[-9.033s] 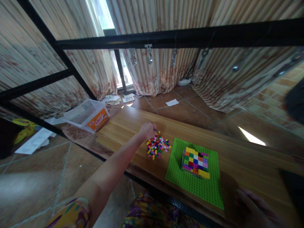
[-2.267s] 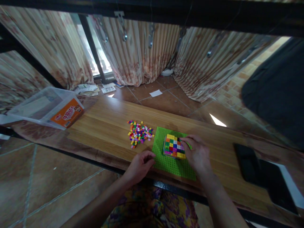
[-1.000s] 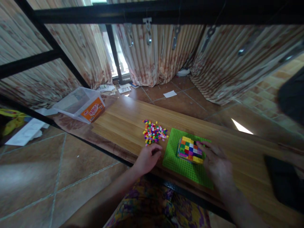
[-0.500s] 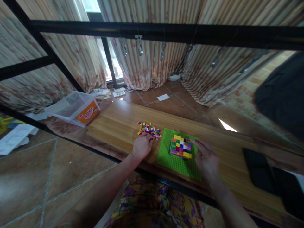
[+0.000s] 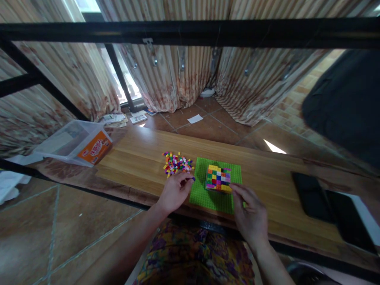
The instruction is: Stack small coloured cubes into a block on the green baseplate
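A green baseplate [image 5: 204, 194] lies on a wooden table [image 5: 139, 158]. On it stands a multicoloured block of small bricks [image 5: 218, 178]. A pile of loose coloured bricks [image 5: 175, 163] lies just left of the plate. My left hand [image 5: 174, 191] rests at the plate's left edge, fingers pinched on a small blue brick [image 5: 193, 179]. My right hand [image 5: 248, 213] lies on the plate's near right corner, fingers curled, fingertips close to the block's near side.
A clear plastic bin with an orange label [image 5: 74, 141] sits at the table's left end. Two dark flat devices [image 5: 326, 206] lie on the right. A black metal frame bar [image 5: 190, 33] crosses overhead. A dark shape [image 5: 347, 103] hangs at the right.
My left hand has come away from the loose pile toward the plate with a small blue brick. My right hand has slid from the block's right side to the plate's near corner.
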